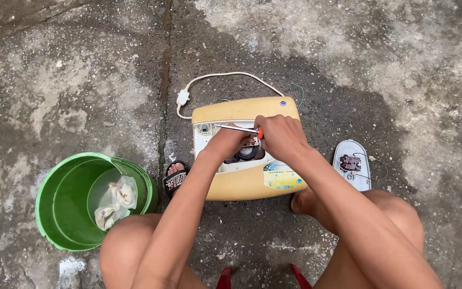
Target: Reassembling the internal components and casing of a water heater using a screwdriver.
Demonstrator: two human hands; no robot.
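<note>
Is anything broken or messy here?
The yellow-and-white plastic appliance lies opened on the wet concrete ground. Its grey oval cover sits apart to the right, wires trailing. Crumpled white cloths soak in the green plastic bucket.

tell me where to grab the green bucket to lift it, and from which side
Grip the green bucket by its rim, best on the near-left arc, coming from above. It stands upright and open-topped, so the rim is exposed all round. Water and cloths sit inside, so keep it level. No handle shows in this view.
</note>
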